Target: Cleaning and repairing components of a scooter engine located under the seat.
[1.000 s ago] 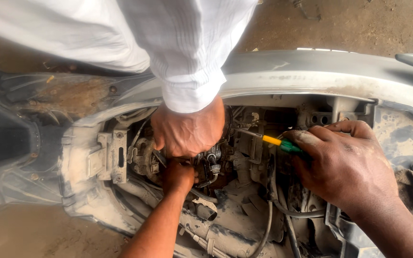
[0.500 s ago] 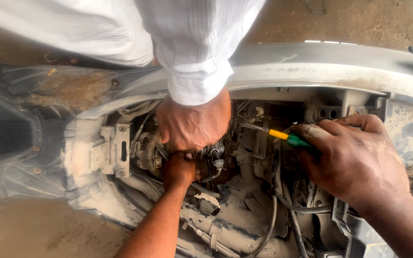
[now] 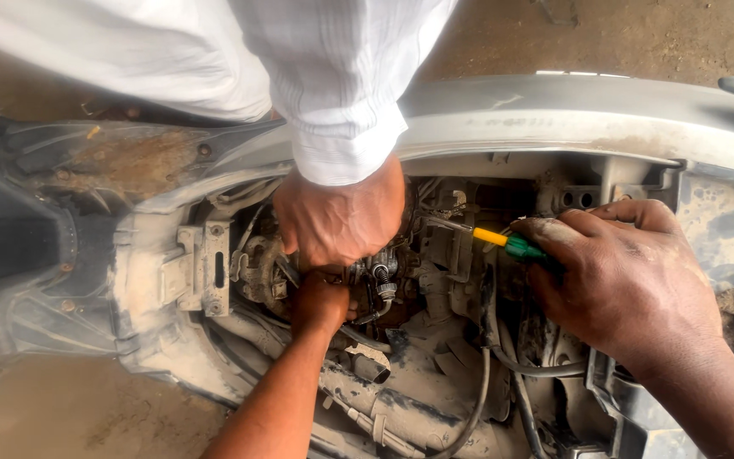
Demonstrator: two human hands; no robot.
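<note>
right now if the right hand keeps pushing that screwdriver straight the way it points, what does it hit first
The right hand aims the screwdriver leftward; first in line seems the dusty engine part with the spring, just under the co-worker's hand. Depth is unclear.

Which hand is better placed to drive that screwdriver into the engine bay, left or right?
Right. The right hand already grips the green-and-yellow screwdriver, tip aimed inward; the left hand is buried in the engine parts under a co-worker's hand.

Bare brown dirt ground point(image 3: 639, 34), dusty and littered with small scraps, lies under even daylight.
</note>
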